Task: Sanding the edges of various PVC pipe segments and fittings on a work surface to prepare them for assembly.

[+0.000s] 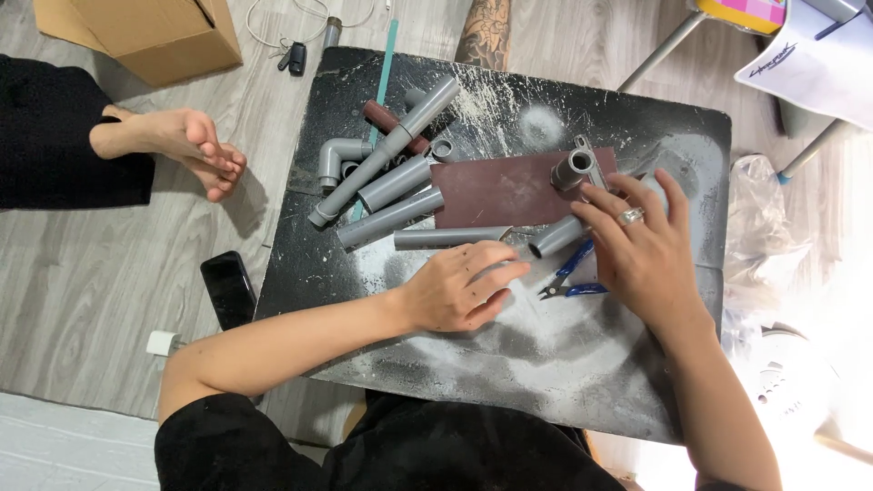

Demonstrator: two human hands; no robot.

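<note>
My right hand (pixel 641 250), a ring on one finger, lies over a short grey pipe piece (pixel 555 238) and grips its far end on the dusty black table (pixel 546 345). Just beyond its fingertips a grey pipe fitting (pixel 573 169) stands upright on a brown sandpaper sheet (pixel 500 189). My left hand (pixel 459 286) rests on the table with loosely curled fingers, their tips near the short pipe's open end, and nothing shows in it. Blue-handled pliers (pixel 568 277) lie between the two hands. A longer grey pipe (pixel 450 238) lies just above my left hand.
Several grey pipes and an elbow (pixel 332 159) are piled at the table's far left with a teal strip (pixel 377 91). On the floor are another person's bare feet (pixel 182 145), a cardboard box (pixel 155 32), a black phone (pixel 227 289), a white plug (pixel 164 343). A plastic bag (pixel 759 227) sits right.
</note>
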